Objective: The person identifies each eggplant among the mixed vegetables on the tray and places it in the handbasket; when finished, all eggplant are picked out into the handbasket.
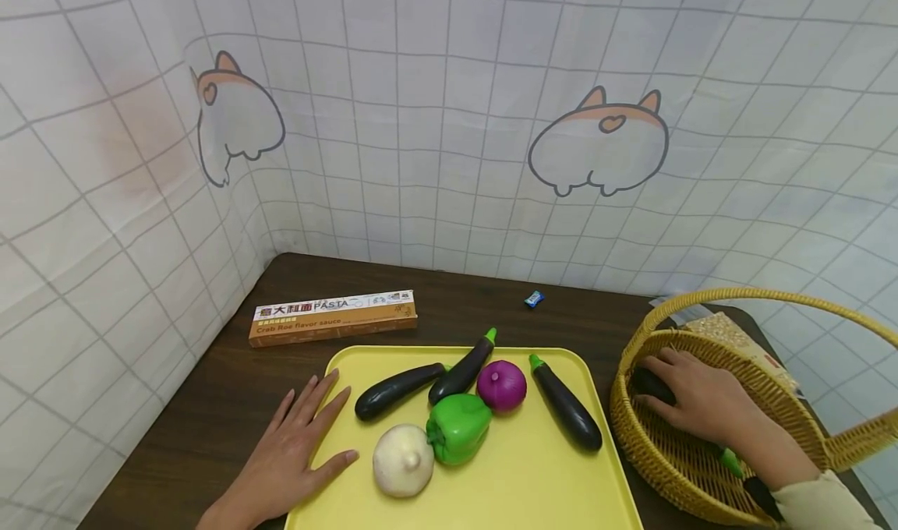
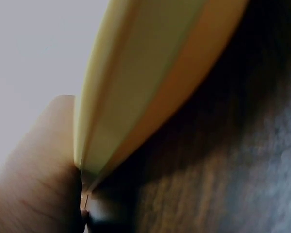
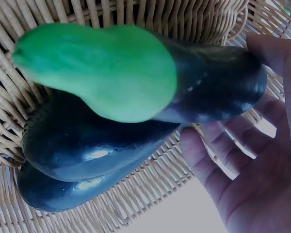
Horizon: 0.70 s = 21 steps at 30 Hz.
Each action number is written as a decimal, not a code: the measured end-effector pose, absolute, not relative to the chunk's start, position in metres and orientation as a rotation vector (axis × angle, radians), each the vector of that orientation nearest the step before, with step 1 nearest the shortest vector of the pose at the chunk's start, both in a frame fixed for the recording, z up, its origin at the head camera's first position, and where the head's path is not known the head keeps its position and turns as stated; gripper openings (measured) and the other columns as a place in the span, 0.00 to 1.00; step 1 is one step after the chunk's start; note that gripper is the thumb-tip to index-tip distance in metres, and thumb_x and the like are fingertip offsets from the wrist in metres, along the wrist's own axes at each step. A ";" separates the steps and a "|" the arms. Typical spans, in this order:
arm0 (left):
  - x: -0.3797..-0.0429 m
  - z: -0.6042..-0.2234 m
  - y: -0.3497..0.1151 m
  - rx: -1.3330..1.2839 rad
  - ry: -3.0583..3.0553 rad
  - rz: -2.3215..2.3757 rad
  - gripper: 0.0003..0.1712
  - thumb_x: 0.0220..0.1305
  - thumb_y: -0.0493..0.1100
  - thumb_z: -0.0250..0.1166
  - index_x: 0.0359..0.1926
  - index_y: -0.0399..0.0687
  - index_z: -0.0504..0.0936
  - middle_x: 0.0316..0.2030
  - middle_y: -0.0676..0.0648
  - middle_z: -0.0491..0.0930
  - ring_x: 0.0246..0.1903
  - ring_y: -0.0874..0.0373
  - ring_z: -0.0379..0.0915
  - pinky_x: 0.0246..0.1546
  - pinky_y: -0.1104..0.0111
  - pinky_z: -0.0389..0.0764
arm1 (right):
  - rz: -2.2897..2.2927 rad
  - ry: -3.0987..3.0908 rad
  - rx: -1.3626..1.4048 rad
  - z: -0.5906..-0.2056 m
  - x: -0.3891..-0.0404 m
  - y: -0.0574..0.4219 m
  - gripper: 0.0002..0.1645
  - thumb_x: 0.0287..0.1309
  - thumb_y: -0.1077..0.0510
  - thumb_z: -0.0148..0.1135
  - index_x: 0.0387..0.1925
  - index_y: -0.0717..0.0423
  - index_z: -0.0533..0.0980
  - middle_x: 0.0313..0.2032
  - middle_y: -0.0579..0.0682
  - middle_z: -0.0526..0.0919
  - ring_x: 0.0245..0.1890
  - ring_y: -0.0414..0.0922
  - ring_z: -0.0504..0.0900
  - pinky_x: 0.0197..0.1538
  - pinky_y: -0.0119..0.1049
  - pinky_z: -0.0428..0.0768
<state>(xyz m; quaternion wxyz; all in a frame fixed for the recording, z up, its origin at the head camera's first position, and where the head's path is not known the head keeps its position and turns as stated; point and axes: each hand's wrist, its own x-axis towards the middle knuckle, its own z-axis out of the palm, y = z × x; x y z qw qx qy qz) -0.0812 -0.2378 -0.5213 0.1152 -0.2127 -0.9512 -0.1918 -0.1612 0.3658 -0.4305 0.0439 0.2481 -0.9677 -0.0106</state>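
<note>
Inside the wicker basket (image 1: 641,460) at the right, my right hand (image 1: 701,397) has its thumb and fingers curled round an eggplant (image 1: 654,386). Its green cap (image 3: 102,73) faces the camera in the right wrist view. Below it in the basket lie two more dark eggplants (image 3: 94,141), side by side. My left hand (image 1: 288,452) rests with fingers spread on the left edge of the yellow tray (image 1: 533,483). On that tray are three eggplants (image 1: 567,405), a purple onion (image 1: 501,386), a green bell pepper (image 1: 459,429) and a whitish bulb (image 1: 403,460).
A pasta box (image 1: 333,318) lies behind the tray at the left of the dark wooden table (image 1: 196,405). At the back is a small blue packet (image 1: 535,299). A bag of pale grains (image 1: 744,339) lies behind the basket, whose handle (image 1: 765,295) arches above it.
</note>
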 end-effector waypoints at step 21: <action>-0.080 -0.520 -0.238 -0.630 -2.782 -0.560 0.49 0.71 0.68 0.65 0.82 0.50 0.64 0.83 0.43 0.51 0.79 0.36 0.47 0.76 0.41 0.45 | -0.022 -2.887 0.819 -0.422 -0.161 0.363 0.31 0.62 0.40 0.76 0.60 0.52 0.83 0.54 0.59 0.83 0.45 0.56 0.86 0.22 0.43 0.79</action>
